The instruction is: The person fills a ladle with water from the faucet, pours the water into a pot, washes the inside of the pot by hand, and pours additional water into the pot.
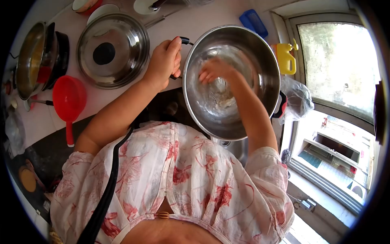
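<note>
While the left hand [165,61] grips a black side handle [185,40] of a large steel pot [265,67], fingers wrapped round it, the right hand [215,70] is down inside the pot. Right fingers look bent but are blurred; cannot tell whether they grasp anything. Pot sits in front of the person, mouth up, partly over a metal sink [240,149]. Contents: what looks like clear water, glinting, a pale patch low in the bowl.

Other containers: far left, a steel pan [25,59], yellowish inside, whether food or reflection unclear. Beside it, a red scoop [70,99] with its bowl up. Domed steel lid [126,61], black knob uppermost, between pan and pot; anything beneath it hidden. Beyond the pot, a blue basket [253,23]; to its right, a yellow jug [286,61] and a crumpled clear plastic bag [297,97].
</note>
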`<action>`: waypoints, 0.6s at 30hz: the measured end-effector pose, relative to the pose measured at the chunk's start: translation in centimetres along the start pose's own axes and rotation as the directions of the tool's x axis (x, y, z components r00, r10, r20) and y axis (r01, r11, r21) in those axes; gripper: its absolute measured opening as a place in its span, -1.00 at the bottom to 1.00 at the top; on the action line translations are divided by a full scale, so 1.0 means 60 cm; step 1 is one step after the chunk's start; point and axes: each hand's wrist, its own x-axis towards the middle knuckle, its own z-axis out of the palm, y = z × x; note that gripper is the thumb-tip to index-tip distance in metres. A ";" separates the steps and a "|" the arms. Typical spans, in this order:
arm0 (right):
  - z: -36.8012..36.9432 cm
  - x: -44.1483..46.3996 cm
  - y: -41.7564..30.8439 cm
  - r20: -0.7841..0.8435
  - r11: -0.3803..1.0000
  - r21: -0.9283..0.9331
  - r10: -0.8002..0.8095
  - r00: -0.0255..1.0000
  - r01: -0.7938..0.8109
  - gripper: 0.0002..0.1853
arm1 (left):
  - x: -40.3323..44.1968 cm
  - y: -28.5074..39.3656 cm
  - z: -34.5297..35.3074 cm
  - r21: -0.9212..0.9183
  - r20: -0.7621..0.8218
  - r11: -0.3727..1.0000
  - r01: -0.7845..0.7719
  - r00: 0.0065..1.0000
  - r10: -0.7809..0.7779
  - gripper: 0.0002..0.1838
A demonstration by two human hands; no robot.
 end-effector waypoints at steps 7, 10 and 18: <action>-0.016 -0.104 0.095 -0.006 0.950 -0.171 0.264 0.964 -0.262 -0.69 | 0.004 -0.003 -0.006 0.008 0.013 1.000 -0.002 1.000 0.002 -0.67; 0.032 -0.060 0.067 0.056 0.965 -0.232 0.141 0.988 -0.125 -0.69 | 0.002 -0.003 -0.003 0.009 0.010 1.000 -0.005 1.000 0.005 -0.66; -0.121 -0.017 0.150 0.014 0.996 0.092 0.003 1.000 -0.004 -0.67 | 0.004 -0.007 -0.004 0.007 0.001 1.000 -0.016 1.000 0.016 -0.66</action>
